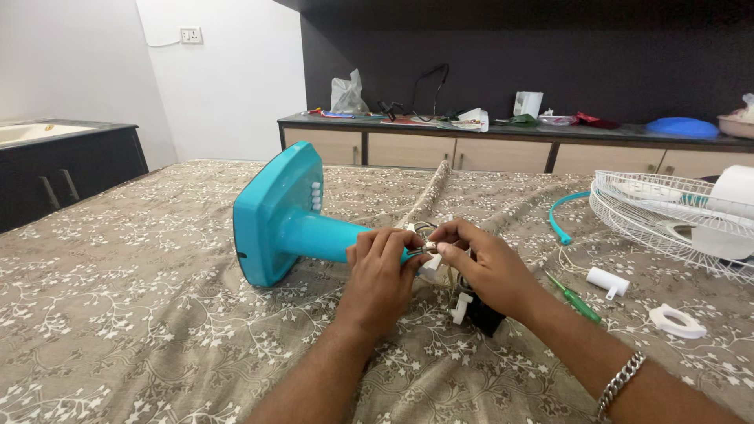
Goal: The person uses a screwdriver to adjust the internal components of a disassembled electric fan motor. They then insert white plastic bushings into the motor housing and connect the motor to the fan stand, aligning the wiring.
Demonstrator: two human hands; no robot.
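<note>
A turquoise fan base (276, 212) with a row of white buttons lies on its side on a patterned bedspread (141, 314). Its neck points right toward my hands. My left hand (379, 276) grips the end of the neck, where wires come out. My right hand (484, 263) pinches a small metal part at the wire ends, right beside my left fingers. Under my right hand lies a black and white motor part (474, 312), mostly hidden. A metal chain bracelet (620, 381) sits on my right wrist.
A white wire fan guard (667, 216) lies at the right with a turquoise ring (559, 216) beside it. A green screwdriver (575, 298), a white cylinder (607, 281) and a white ring piece (677, 321) lie nearby. A cluttered low cabinet (503, 145) stands behind.
</note>
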